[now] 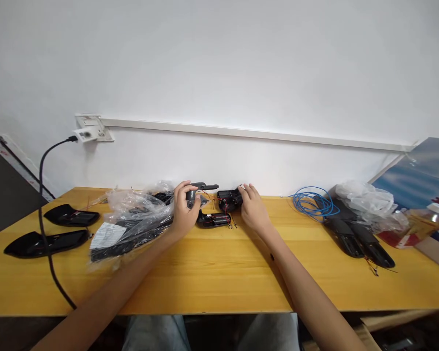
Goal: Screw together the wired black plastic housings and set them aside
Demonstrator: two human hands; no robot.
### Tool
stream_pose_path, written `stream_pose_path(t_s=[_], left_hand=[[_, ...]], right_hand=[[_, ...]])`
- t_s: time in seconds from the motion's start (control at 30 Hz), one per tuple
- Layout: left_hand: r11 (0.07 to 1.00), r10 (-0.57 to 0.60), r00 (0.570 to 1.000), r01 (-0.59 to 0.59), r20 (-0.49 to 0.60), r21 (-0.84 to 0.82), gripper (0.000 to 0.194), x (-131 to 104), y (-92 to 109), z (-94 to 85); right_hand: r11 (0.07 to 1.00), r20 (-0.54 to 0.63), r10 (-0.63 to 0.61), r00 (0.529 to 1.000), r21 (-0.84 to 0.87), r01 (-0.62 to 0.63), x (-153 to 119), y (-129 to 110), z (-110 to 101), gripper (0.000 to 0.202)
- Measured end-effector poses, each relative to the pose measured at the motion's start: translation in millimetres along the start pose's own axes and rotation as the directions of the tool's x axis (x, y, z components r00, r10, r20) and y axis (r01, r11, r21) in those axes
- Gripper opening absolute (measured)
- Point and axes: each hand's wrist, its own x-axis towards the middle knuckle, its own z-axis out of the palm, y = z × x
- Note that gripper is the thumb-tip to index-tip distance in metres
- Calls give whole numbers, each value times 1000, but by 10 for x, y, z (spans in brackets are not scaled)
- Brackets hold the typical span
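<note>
My left hand (185, 207) is closed around a black pistol-shaped tool (191, 196), whose slim dark tip points right; its exact kind is unclear. My right hand (253, 207) grips the right end of a black plastic housing (229, 200) with red and black wires, close to the wall. Some of its fingertips are hidden behind that part. Between my hands, a little nearer to me, lies another black housing (214, 219) with a dark cylindrical part and loose wire ends.
Left of my hands are clear plastic bags (139, 209) of black parts and two black shells (73, 215). A black cable (41, 185) hangs from a wall socket (91, 127). Rightward lie coiled blue wire (314, 202), more black housings (346, 239) and a bottle (417, 226) of amber liquid.
</note>
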Motion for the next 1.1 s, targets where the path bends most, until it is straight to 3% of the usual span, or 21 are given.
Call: stream_pose_path(t_s=[0.13,0.27,0.37,0.43,0.5,0.6,0.7,0.9,1.03,1.1], left_hand=[[998,57,997,-58,-47,-29,19,-25,67,74],[988,89,994,-80,69,-129,21,-131,205,79],[947,-8,992,48,125,-319,38,-215,351,101],[841,-166,976,214,138,-497,63,-259,430,146],[672,-327,921,383,211,-633,82,-293,475,200],[489,-421,809,583,409,-649,82,-328,488,251],[429,-445,741,669,502,-607,71,-350,466,234],[335,-527,655,745,541,-576,65,-372,440,137],[243,-607,568,798,556,-551,51,-372,521,93],[190,-580,520,835,626,-517,46,-376,573,61]], right_hand=[[985,-185,54,981,172,-22,6,-104,-233,54],[966,-142,-86,986,230,117,-47,-371,-371,69],[950,-31,-148,988,273,151,-82,-541,-357,59],[941,-6,-142,990,309,137,-113,-620,-299,49],[943,-16,-109,994,314,108,-158,-688,-221,45],[969,-16,-82,997,232,83,-244,-775,-118,45],[983,-5,-92,996,157,92,-307,-812,-68,44],[962,47,-93,995,263,78,-377,-933,-124,42],[978,171,-146,974,175,116,-612,-1144,-401,64],[983,114,-92,989,171,71,-801,-1077,-612,67]])
